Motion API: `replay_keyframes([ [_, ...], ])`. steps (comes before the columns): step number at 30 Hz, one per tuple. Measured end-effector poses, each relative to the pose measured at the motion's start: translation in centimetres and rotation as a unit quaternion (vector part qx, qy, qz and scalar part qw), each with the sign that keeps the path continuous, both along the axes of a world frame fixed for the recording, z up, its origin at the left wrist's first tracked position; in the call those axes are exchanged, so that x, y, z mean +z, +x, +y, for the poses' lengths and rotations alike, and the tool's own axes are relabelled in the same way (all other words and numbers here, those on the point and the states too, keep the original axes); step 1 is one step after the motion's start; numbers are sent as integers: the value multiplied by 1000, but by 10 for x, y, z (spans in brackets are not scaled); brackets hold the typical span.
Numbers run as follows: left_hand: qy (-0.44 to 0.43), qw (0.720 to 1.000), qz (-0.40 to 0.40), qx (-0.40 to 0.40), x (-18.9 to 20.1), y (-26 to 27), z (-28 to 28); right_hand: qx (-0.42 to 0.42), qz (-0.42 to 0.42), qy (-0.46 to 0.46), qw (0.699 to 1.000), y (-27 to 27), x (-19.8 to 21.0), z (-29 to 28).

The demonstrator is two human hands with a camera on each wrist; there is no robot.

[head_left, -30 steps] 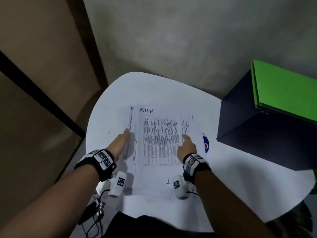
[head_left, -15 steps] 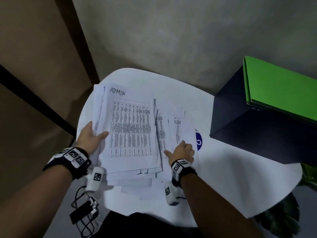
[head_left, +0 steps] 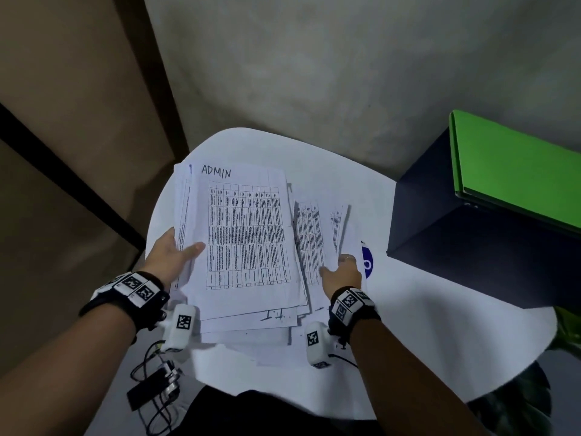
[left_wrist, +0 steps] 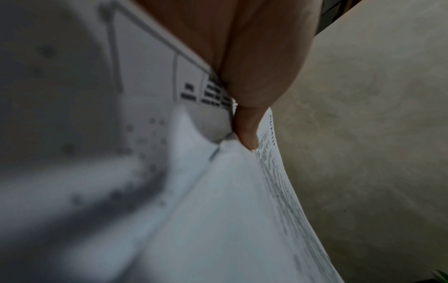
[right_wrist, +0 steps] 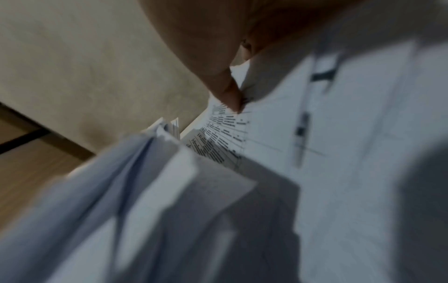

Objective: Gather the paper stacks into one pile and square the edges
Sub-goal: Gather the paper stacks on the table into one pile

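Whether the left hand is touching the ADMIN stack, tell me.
Touching. In the head view the left hand grips the ADMIN stack at its left edge, thumb lying on the top sheet; the left wrist view shows the thumb pressed on the paper.

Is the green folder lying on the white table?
No, the green folder lies on top of the dark box, beside the papers.

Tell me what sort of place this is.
Probably an office corner: printed table sheets headed ADMIN lie on a round white table, beside a green folder on a dark box.
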State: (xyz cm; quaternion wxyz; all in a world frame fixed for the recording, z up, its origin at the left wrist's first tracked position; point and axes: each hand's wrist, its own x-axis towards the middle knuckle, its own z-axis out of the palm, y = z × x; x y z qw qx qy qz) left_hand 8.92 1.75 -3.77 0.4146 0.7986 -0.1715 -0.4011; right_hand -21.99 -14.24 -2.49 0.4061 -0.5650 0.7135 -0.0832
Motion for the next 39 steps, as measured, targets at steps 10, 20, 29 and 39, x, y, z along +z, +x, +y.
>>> replay_keyframes([
  [10,44,998,-35,-33,33,-44,-5,73,44,-135,987,-21,82,-11],
  [20,85,992,-64,-68,33,-70,-21,-21,-140,-347,927,-37,203,-39],
  [29,-6,973,229,37,37,-72,-20,2,-208,-60,976,-24,87,-27],
  [39,99,990,-17,-95,27,-88,-43,174,90,-9,981,5,2,16],
])
